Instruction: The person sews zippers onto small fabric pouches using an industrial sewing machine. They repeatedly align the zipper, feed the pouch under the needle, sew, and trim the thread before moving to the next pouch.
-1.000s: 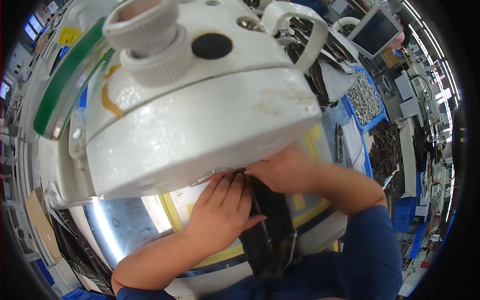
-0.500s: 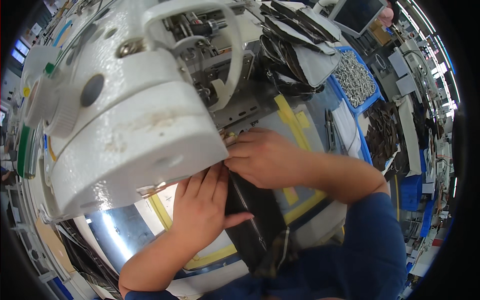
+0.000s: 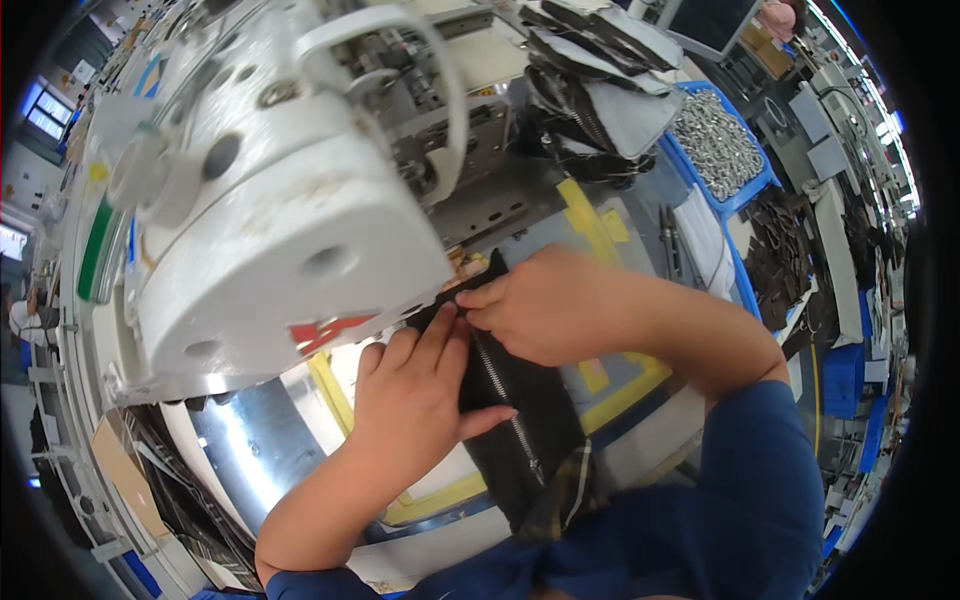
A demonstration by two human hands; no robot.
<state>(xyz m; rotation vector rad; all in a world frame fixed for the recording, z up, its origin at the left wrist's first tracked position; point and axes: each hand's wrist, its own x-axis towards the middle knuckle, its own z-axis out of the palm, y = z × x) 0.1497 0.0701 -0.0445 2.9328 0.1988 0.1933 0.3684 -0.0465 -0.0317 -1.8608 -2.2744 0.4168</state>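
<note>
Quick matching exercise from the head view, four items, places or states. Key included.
1. left hand
2. black zippered fabric piece
3. small silver metal parts
4. glossy white sewing machine

A. heaped in blue plastic tray
B. touched by left hand and right hand
C. fills the view's upper left
D. thumb spread, pointing right

Pairs: 1-D, 2-B, 3-A, 4-C
</note>
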